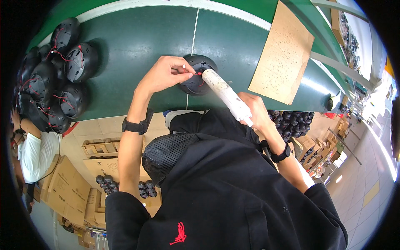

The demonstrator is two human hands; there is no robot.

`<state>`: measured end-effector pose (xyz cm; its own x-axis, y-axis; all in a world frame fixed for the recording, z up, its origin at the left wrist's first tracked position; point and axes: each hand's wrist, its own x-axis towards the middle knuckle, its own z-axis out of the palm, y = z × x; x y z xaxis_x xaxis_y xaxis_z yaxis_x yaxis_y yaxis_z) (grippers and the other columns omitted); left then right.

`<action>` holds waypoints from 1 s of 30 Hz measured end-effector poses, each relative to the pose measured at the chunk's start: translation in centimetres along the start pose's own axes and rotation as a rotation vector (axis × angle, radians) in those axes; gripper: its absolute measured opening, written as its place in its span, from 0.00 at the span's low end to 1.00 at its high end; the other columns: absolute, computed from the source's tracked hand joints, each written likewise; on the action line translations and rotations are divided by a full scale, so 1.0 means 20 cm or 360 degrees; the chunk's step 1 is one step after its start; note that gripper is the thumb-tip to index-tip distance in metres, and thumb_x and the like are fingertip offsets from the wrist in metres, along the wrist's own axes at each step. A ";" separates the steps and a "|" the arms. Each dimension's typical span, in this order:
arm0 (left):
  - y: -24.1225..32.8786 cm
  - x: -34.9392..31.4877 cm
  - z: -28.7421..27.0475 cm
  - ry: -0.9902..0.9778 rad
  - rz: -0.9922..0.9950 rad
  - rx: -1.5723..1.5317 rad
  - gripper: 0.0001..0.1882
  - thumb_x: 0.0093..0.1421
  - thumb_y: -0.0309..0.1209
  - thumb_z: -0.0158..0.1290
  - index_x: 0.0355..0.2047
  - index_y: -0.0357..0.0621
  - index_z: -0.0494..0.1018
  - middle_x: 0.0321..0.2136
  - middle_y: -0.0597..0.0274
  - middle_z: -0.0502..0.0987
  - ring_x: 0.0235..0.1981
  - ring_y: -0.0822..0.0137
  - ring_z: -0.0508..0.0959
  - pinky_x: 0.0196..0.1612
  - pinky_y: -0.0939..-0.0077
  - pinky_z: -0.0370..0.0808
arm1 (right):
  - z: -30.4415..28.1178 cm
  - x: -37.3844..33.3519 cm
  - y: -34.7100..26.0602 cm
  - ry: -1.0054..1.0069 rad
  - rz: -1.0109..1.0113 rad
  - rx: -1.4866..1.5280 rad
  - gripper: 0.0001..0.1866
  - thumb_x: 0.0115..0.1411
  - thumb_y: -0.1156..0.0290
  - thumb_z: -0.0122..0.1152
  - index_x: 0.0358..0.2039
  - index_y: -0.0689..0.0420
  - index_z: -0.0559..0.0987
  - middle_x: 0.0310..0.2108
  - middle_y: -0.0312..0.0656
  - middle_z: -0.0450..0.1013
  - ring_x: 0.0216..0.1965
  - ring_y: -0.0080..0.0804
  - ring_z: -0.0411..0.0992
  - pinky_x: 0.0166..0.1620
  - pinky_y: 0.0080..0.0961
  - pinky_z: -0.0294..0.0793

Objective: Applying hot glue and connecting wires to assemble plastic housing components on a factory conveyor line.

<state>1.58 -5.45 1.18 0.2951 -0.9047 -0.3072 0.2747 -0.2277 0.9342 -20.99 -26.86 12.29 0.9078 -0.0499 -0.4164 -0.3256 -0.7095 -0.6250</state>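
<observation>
The black round shell (193,86) sits on the green table (146,35), at three o'clock from the left hand (166,76) and at ten o'clock from the right hand (255,110); the left is the nearer of the two, its fingertips over the shell's nine o'clock side. The person's left thumb and forefinger are together, pinching a red wire (196,74) that runs toward three o'clock across the shell, with a small white plug (184,66) showing at the fingers. The right hand is clamped around the lower part of a white tube (223,92) — some of its fingers are hidden behind it, so the exact hold cannot be told. The tube's long axis runs from about half past ten to half past four: its upper end lies over the shell's three o'clock side, just beside the wire, while its narrow stub points back toward the person. The key relation is that upper end against the wire — whether it touches the shell or hangs above it cannot be told. At nine o'clock from the left hand, more black shells (75,66) are heaped; at one o'clock from the right hand lies a brown cardboard sheet (283,54).
</observation>
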 end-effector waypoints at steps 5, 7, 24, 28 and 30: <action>0.11 -0.02 0.10 0.0823 0.0294 0.0296 0.08 0.58 0.28 0.63 0.38 0.38 0.80 0.25 0.67 0.75 0.25 0.79 0.73 0.30 0.81 0.73 | 0.01 -0.02 0.03 -0.0022 0.0019 0.0024 0.17 0.41 0.71 0.62 0.33 0.62 0.75 0.27 0.53 0.72 0.32 0.58 0.73 0.35 0.42 0.73; 0.11 -0.05 0.11 0.0925 0.0214 0.0408 0.09 0.57 0.28 0.63 0.38 0.40 0.80 0.22 0.68 0.74 0.23 0.80 0.72 0.27 0.81 0.72 | 0.00 -0.02 0.02 0.0009 0.0024 0.0026 0.18 0.39 0.72 0.61 0.35 0.62 0.75 0.28 0.53 0.72 0.33 0.58 0.73 0.36 0.42 0.73; 0.01 -0.19 0.26 0.0391 0.0272 0.0833 0.06 0.56 0.24 0.61 0.34 0.38 0.80 0.25 0.59 0.77 0.24 0.66 0.77 0.29 0.72 0.73 | 0.00 -0.08 0.08 0.0023 -0.0044 0.0133 0.15 0.41 0.76 0.62 0.33 0.64 0.76 0.28 0.52 0.73 0.29 0.54 0.74 0.34 0.36 0.74; -0.01 -0.28 0.29 0.0202 0.0243 0.0560 0.08 0.56 0.22 0.60 0.37 0.35 0.80 0.30 0.58 0.81 0.29 0.65 0.80 0.33 0.74 0.77 | 0.00 -0.11 0.06 0.0044 0.0140 0.0442 0.10 0.46 0.76 0.64 0.29 0.64 0.76 0.25 0.50 0.73 0.25 0.47 0.74 0.33 0.31 0.73; -0.06 -0.30 0.32 0.0119 0.0305 0.0476 0.08 0.56 0.21 0.59 0.37 0.35 0.80 0.32 0.57 0.81 0.31 0.64 0.81 0.36 0.73 0.77 | -0.01 -0.10 0.05 0.0012 0.0183 0.0462 0.08 0.49 0.76 0.66 0.29 0.64 0.77 0.24 0.49 0.74 0.24 0.43 0.74 0.32 0.29 0.73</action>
<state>-6.35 -2.15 3.13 0.3844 -0.9149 -0.1233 -0.0688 -0.1616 0.9845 -23.10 -27.55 12.68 0.8623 -0.1238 -0.4910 -0.4870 -0.4684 -0.7372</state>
